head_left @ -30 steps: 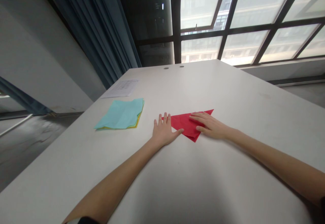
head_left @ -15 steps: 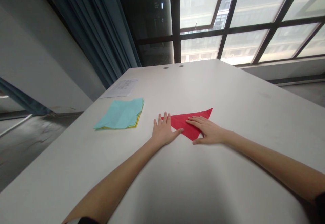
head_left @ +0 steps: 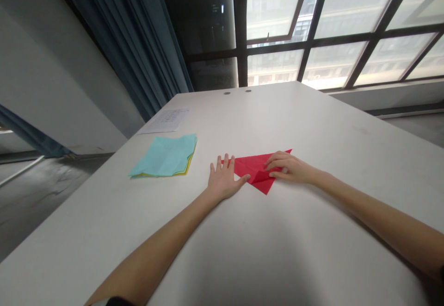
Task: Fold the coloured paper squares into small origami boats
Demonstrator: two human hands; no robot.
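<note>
A red sheet of paper [head_left: 265, 188], folded to a triangle, lies on the white table with one corner pointing towards me. My left hand [head_left: 222, 180] is flat with its fingers spread, its fingertips and thumb resting on the paper's left part. Over the right part, the fingers and thumb of my right hand [head_left: 289, 168] are drawn together on the paper. A loose layer rises in a crease just left of these fingertips. The exact pinch point is partly hidden by the fingers.
A stack of light blue paper [head_left: 168, 155] with yellow sheets beneath lies to the left. Behind it is a printed white sheet [head_left: 166, 120] near the left edge of the table [head_left: 243, 250]. A blue curtain [head_left: 138, 42] and windows stand beyond.
My right hand has moved slightly up and away from the near corner, its fingers curling in. A layer of the red paper now lifts in a crease. My left hand stays put.
</note>
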